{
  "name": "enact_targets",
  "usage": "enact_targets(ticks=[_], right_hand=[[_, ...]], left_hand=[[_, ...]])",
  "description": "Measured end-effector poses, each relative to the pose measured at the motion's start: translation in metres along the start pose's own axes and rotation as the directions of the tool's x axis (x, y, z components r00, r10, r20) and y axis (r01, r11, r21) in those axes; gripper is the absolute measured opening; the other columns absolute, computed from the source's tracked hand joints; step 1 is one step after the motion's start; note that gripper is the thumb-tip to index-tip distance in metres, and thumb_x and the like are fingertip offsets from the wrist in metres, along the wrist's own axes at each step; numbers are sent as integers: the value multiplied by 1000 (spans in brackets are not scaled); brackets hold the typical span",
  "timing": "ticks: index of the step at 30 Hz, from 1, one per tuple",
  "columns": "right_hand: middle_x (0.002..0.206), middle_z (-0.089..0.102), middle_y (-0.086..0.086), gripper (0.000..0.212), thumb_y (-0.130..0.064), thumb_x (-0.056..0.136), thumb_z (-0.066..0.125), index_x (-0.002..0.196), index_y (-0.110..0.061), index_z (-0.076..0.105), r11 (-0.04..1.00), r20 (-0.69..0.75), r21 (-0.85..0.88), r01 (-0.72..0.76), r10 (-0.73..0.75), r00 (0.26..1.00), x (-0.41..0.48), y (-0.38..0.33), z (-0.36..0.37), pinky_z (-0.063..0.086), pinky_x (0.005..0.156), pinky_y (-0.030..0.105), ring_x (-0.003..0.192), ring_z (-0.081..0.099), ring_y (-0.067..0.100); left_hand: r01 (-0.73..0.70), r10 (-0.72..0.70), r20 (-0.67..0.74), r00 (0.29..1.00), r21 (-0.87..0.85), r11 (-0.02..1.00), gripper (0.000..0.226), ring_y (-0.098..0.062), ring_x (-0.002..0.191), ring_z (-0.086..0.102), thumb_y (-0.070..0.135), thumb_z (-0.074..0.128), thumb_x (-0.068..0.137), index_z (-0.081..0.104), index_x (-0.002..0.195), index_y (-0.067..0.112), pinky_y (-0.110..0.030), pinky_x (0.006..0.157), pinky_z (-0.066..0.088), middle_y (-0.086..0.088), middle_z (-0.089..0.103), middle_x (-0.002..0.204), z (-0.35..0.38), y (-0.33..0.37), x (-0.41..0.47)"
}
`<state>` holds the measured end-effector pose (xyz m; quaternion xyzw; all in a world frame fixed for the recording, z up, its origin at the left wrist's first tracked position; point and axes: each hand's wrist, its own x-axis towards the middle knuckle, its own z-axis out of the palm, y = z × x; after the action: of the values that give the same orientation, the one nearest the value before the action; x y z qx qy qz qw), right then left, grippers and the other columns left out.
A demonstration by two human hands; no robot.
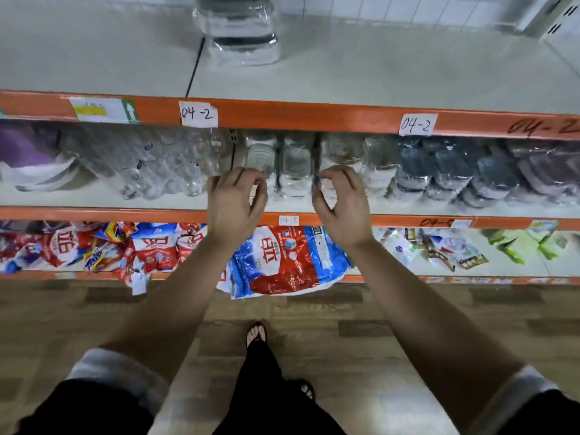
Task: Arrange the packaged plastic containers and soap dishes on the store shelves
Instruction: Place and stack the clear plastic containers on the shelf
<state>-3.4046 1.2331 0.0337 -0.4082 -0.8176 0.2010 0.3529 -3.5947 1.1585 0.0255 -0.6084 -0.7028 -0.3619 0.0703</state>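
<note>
Clear plastic containers in shrink wrap stand in a row on the middle shelf. Dark grey wrapped dishes continue the row to the right. My left hand and my right hand hover at the shelf's front, one on each side of a clear pack. Both hands have curled fingers, with thumb and forefinger tips close together at the wrap. Whether either hand pinches the wrap is unclear. One more stack of wrapped containers sits at the back of the top shelf.
Clear wrapped jars and a purple item fill the middle shelf's left side. Red and blue detergent bags lie on the bottom shelf, one hanging over its edge. Orange shelf rails carry paper labels. My foot is on the wooden floor.
</note>
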Motion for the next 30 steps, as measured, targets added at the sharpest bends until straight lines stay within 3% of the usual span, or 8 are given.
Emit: enact_targets(ticks=[3, 7, 12, 16, 19, 22, 26, 30], right_hand=[[115, 59, 16, 27, -10, 90, 62, 114, 1, 63, 999, 72, 9, -33, 33, 997, -7, 12, 27, 45, 98, 35, 111, 56, 31], [125, 55, 21, 37, -12, 89, 64, 122, 3, 60, 997, 152, -6, -74, 74, 986, 1, 32, 65, 42, 105, 40, 120, 52, 35], [137, 49, 20, 43, -21, 93, 61, 131, -1, 56, 993, 176, -53, -103, 111, 978, 20, 59, 108, 39, 109, 41, 131, 43, 36], [140, 46, 18, 42, -22, 94, 58, 131, -3, 55, 989, 143, -64, -130, 138, 980, 34, 79, 137, 38, 110, 44, 135, 39, 35], [144, 42, 19, 45, -25, 95, 57, 134, -3, 53, 985, 123, -91, -144, 155, 980, 41, 91, 155, 36, 111, 48, 138, 35, 36], [147, 38, 22, 47, -25, 95, 56, 137, -3, 51, 983, 108, -130, -128, 142, 984, 48, 98, 169, 32, 112, 52, 141, 28, 41], [153, 28, 22, 54, -34, 96, 53, 142, -8, 46, 961, 89, -227, -158, 182, 979, 64, 103, 184, 23, 116, 54, 141, 25, 44], [158, 21, 14, 59, -49, 93, 52, 143, -21, 41, 899, 54, -341, -275, 311, 949, 81, 106, 200, 33, 109, 56, 137, 30, 44]], left_hand=[[43, -45, 83, 996, 31, 999, 30, -31, 89, 64, 26, 47, 91, 70, 99, 8, -40, 81, 40, -5, 70, 95, 23, -9, -17], [70, -80, 205, 975, 56, 996, 33, -33, 98, 62, 28, 49, 92, 70, 109, 8, -42, 87, 41, -7, 71, 103, 59, -31, -20], [101, -104, 208, 973, 25, 995, 34, -35, 108, 60, 23, 54, 92, 66, 118, 6, -44, 94, 44, -13, 67, 114, 103, -65, -3], [105, -132, 250, 959, 118, 987, 51, -35, 136, 38, 35, 55, 94, 51, 139, 12, -45, 109, 35, -14, 45, 145, 142, -97, 16], [177, -238, 297, 925, 217, 960, 63, -38, 145, 20, 51, 54, 91, 42, 146, 24, -49, 115, 25, -11, 24, 158, 165, -116, 26], [221, -284, 262, 922, 245, 944, 60, -36, 140, 29, 57, 59, 85, 51, 136, 26, -48, 112, 28, -10, 29, 154, 179, -123, 32], [232, -257, 157, 954, 158, 960, 41, -34, 123, 46, 42, 63, 86, 61, 115, 13, -45, 101, 37, -12, 45, 140, 181, -127, 38], [179, -184, 53, 982, 83, 980, 34, -35, 116, 52, 33, 65, 85, 64, 103, 5, -41, 97, 37, -17, 53, 129, 167, -137, 32]])
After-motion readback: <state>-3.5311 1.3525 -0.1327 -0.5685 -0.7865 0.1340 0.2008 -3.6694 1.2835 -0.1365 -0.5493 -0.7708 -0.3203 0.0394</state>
